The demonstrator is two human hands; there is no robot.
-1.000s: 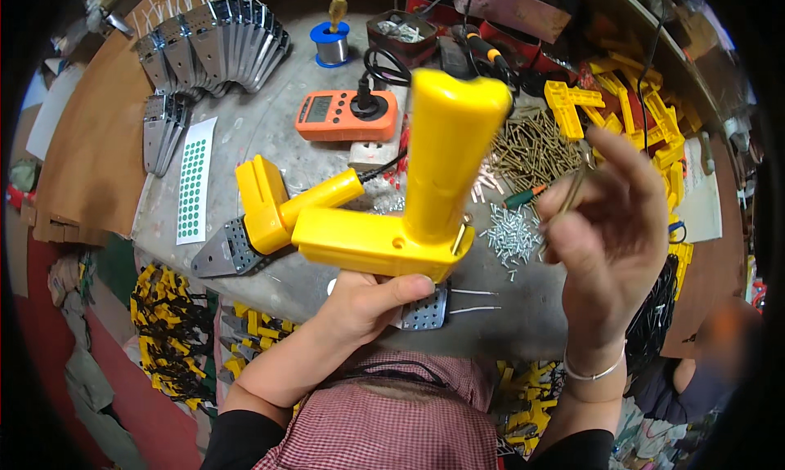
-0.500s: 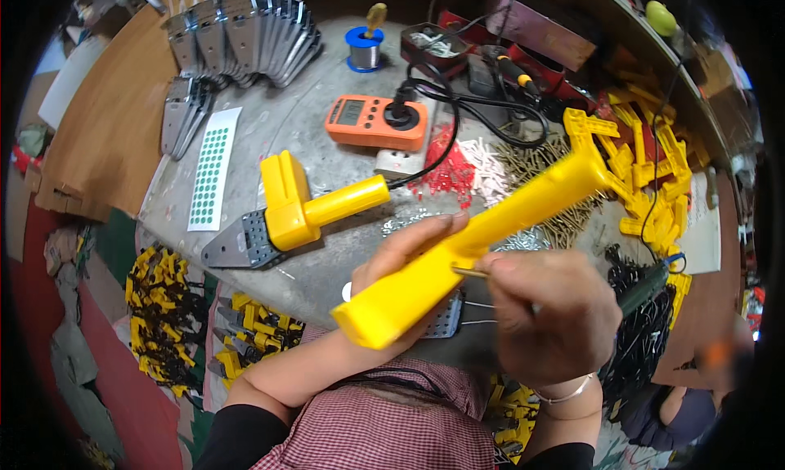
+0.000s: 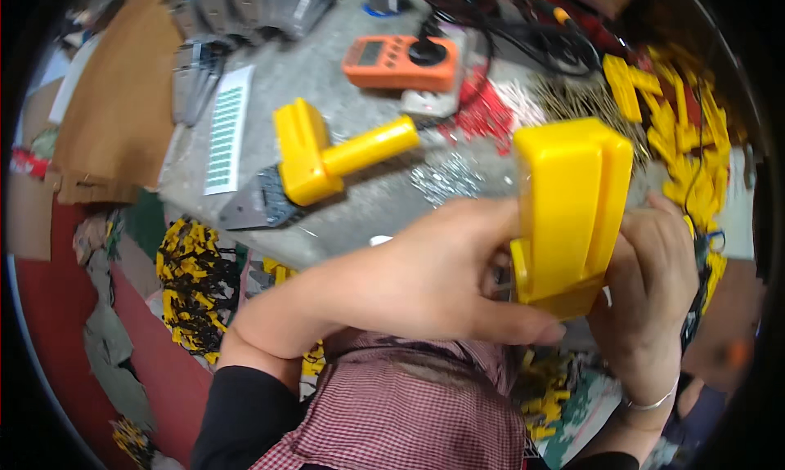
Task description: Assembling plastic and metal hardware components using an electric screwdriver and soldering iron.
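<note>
My left hand point(image 3: 446, 274) is wrapped round a yellow plastic handle housing point(image 3: 568, 212), lifted above the near edge of the bench, its block-shaped end tipped upward. Against the housing's right side is my right hand point(image 3: 654, 274), its fingers curled; their tips are partly hidden, so what they pinch cannot be made out. Left of my hands lies a second yellow handle point(image 3: 307, 163) with a dark perforated metal plate point(image 3: 260, 200) at its end. Small silver screws point(image 3: 446, 178) are scattered just beyond my left hand.
An orange meter point(image 3: 401, 63) with a black plug sits farther back, near red parts point(image 3: 486, 110) and brass-coloured screws point(image 3: 580, 102). Yellow plastic parts point(image 3: 691, 143) are heaped at right. Metal plates point(image 3: 253, 8) and a green-dotted sticker sheet point(image 3: 227, 131) lie at left. Yellow-black pieces point(image 3: 192, 282) are piled below the bench.
The housing has swung from lying slanted to standing block-end up and moved right. Both hands moved right with it. The brass-coloured pin seen at my right fingertips is now out of sight.
</note>
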